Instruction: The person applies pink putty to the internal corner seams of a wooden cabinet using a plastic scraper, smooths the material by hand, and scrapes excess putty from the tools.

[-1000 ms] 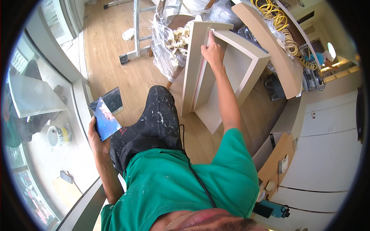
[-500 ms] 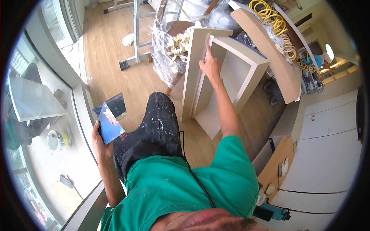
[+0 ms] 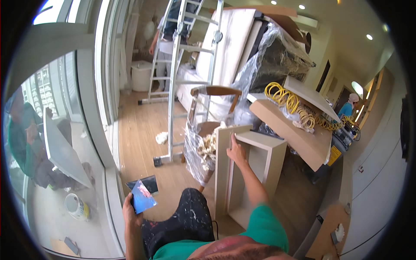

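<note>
My left hand (image 3: 132,212) grips a blue flat sheet (image 3: 142,198) with a smear of pinkish paste on it. A dark flat plate (image 3: 149,183) shows just behind the sheet; whether the hand also holds it, I cannot tell. My right hand (image 3: 236,154) has its index finger stretched out and the others curled, with no tool in it. That fingertip touches the upper inner side of the front panel of a beige drawer-like box (image 3: 277,167), which stands tilted before my knee.
A wooden chair (image 3: 215,90) draped in plastic, with crumpled scraps (image 3: 208,145), stands behind the box. Beyond it are an aluminium ladder (image 3: 172,99) and a person (image 3: 164,56). A cardboard-coloured panel (image 3: 294,134) carries a coiled yellow hose (image 3: 281,97). Glass lines the left.
The view has tilted up, so more of the room shows and everything sits lower in the picture. My right finger stays near the top of the panel; my left hand keeps the blue sheet.
</note>
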{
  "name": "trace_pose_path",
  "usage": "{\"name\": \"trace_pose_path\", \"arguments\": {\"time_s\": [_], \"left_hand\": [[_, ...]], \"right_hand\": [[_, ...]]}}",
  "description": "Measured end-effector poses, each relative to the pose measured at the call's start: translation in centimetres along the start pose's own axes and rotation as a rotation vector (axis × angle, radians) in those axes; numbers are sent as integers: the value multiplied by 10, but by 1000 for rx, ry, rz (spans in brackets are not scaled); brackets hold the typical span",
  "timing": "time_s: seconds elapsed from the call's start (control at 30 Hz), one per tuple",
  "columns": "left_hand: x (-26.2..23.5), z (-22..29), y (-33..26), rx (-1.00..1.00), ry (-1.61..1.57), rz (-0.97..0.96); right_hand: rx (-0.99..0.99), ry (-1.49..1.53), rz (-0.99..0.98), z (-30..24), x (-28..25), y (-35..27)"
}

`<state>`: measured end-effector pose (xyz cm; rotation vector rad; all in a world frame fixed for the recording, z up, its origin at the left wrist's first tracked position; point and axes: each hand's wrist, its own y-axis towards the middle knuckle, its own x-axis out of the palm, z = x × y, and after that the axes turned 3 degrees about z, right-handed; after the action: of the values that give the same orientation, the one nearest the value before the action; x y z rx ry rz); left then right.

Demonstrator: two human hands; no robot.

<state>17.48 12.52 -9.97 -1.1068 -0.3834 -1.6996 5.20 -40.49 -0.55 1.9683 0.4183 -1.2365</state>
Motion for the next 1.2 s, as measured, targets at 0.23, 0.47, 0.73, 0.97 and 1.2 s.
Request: {"name": "trace_pose_path", "arguments": {"time_s": [0.23,0.47,0.73,0.97,1.2], "left_hand": [[5,3,4,21,-44,12],[16,-4,21,11,-67,-37],[14,-4,24,24,-85,-10],[13,-2,19,32,-48,-1],[28,4,0,16,-5,-20]], "right_hand": [[-29,11,24,-1,3,-12],[-12,56,17,8,1,-18],[2,129,26,8,3,-23],[52,174,40,5,6,-31],[73,380,103,9,22,-37]]}}
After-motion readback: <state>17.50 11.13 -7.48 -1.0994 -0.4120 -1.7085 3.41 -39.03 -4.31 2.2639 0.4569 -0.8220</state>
